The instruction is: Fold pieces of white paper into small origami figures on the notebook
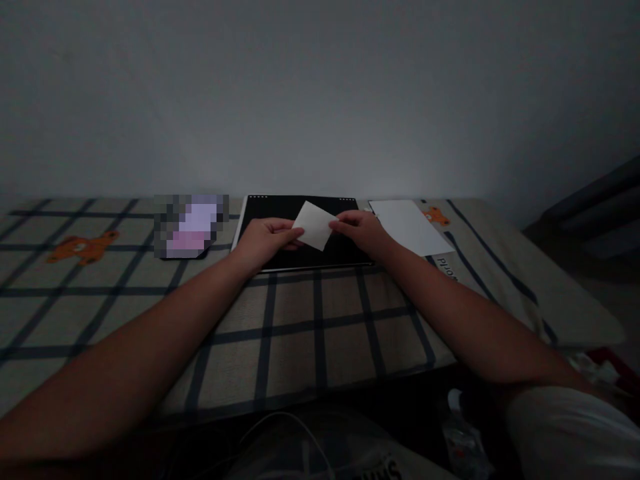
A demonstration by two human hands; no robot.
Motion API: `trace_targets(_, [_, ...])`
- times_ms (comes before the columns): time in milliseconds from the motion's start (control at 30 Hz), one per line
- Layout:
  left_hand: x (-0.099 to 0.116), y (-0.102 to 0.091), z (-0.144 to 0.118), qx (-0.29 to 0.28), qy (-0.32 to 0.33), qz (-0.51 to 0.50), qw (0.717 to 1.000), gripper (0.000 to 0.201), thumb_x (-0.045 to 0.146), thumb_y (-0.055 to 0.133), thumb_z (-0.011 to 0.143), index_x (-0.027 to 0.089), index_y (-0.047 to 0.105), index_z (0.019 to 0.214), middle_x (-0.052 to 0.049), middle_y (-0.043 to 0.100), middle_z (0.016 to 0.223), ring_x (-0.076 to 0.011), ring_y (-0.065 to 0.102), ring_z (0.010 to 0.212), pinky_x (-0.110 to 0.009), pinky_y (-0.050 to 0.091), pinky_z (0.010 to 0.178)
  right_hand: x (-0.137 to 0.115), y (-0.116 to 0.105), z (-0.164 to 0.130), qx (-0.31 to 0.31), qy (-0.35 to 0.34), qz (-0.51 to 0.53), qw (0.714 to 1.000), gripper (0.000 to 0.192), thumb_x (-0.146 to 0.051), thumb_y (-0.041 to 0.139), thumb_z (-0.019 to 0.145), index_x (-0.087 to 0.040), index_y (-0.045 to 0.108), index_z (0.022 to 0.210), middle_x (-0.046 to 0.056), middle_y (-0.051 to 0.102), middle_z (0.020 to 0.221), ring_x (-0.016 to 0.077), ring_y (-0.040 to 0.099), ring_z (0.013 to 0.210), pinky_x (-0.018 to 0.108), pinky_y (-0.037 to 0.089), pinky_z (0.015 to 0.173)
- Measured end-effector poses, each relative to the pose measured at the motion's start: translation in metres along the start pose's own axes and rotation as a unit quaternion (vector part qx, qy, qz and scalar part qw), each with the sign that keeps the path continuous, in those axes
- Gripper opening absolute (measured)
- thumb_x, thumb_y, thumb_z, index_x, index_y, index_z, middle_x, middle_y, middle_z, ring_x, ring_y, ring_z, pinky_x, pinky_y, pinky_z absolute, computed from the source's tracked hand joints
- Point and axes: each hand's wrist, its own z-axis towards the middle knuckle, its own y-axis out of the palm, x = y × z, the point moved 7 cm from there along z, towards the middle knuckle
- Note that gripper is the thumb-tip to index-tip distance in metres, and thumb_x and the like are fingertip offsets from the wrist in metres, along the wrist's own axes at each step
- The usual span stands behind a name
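A small white piece of paper [315,225] is held between both hands, just above a black mat [260,212] lying on the checked cloth. My left hand [265,241] pinches the paper's left edge. My right hand [361,231] pinches its right edge. Both forearms stretch forward across the cloth from the near edge.
A white sheet [411,225] lies to the right of the black mat. A phone with a lit, blurred screen [190,227] lies to its left. The checked tablecloth [310,320] with orange bear prints covers the surface. A plain wall stands behind. A plastic bottle [463,440] is below the near edge.
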Motion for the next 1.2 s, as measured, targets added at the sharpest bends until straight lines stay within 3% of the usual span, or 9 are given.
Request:
trace_targets(233, [-0.001,-0.002,0.001,0.022,-0.031,0.0,0.999,0.023,0.031,0.087,0.076,0.015,0.081,0.092,-0.006,0.08,0.081,-0.0168,0.075,0.072,-0.033,0.065,0.082,0.003,0.001,0.002,-0.003,0.006,0.058,0.998,0.03,-0.047,0.078,0.081,-0.021,0.077,0.096,0.006,0.079,0.099,0.0212,0.071,0.093,0.041,0.056,0.089])
trace_targets(400, [0.0,-0.002,0.001,0.019,-0.014,0.017,1.0,0.033,0.035,0.09,0.073,0.016,0.082,0.098,-0.008,0.081,0.087,-0.0191,0.076,0.079,-0.035,0.065,0.082,0.004,-0.002,0.002,0.008,0.013,0.042,0.999,0.025,-0.044,0.077,0.082,-0.02,0.078,0.091,0.006,0.08,0.093,0.021,0.072,0.089,0.041,0.057,0.088])
trace_targets(567, [0.007,-0.007,-0.002,0.056,0.042,0.032,0.997,0.036,0.044,0.086,0.075,0.016,0.082,0.097,-0.008,0.081,0.094,-0.0218,0.075,0.086,-0.033,0.065,0.074,0.005,0.001,0.002,-0.012,0.008,0.028,0.999,0.025,-0.045,0.078,0.082,-0.02,0.078,0.089,0.006,0.079,0.089,0.0211,0.072,0.086,0.041,0.058,0.084])
trace_targets(767, [0.009,-0.011,-0.002,0.077,0.041,0.082,0.993,0.023,0.037,0.081,0.081,0.017,0.081,0.092,-0.007,0.08,0.086,-0.0206,0.074,0.079,-0.032,0.063,0.072,0.001,0.004,0.002,-0.026,-0.03,0.023,0.999,0.027,-0.04,0.076,0.085,-0.021,0.079,0.104,0.008,0.079,0.106,0.0221,0.072,0.097,0.043,0.058,0.092])
trace_targets(867, [0.008,-0.011,-0.001,0.078,0.042,0.075,0.993,0.026,0.038,0.08,0.081,0.017,0.08,0.095,-0.006,0.08,0.087,-0.0199,0.073,0.078,-0.031,0.062,0.07,-0.003,0.002,0.002,-0.013,-0.05,0.006,0.999,0.028,-0.038,0.075,0.086,-0.022,0.078,0.109,0.007,0.079,0.107,0.0214,0.072,0.095,0.041,0.058,0.089])
trace_targets(967, [0.006,-0.006,0.0,0.043,0.04,0.05,0.997,0.034,0.04,0.082,0.078,0.016,0.079,0.102,-0.008,0.08,0.093,-0.0203,0.074,0.082,-0.031,0.063,0.072,-0.006,0.001,0.0,-0.004,-0.067,-0.033,0.997,0.03,-0.039,0.072,0.088,-0.022,0.077,0.112,0.006,0.079,0.101,0.0202,0.071,0.087,0.037,0.057,0.081])
trace_targets(1067, [0.006,-0.005,0.0,0.034,0.04,0.035,0.998,0.04,0.042,0.083,0.077,0.016,0.078,0.107,-0.008,0.08,0.096,-0.0203,0.074,0.084,-0.031,0.063,0.072,-0.015,0.0,-0.003,-0.004,-0.123,-0.121,0.985,0.027,-0.035,0.067,0.093,-0.022,0.075,0.115,0.005,0.078,0.098,0.0198,0.068,0.085,0.037,0.054,0.08])
trace_targets(1200, [0.006,-0.008,0.001,0.039,0.049,0.044,0.997,0.044,0.041,0.08,0.078,0.015,0.078,0.113,-0.009,0.08,0.097,-0.0198,0.072,0.084,-0.028,0.06,0.069,-0.034,0.007,-0.013,-0.032,-0.256,-0.271,0.927,0.022,-0.033,0.066,0.096,-0.024,0.074,0.116,0.007,0.076,0.114,0.0244,0.066,0.104,0.042,0.05,0.094])
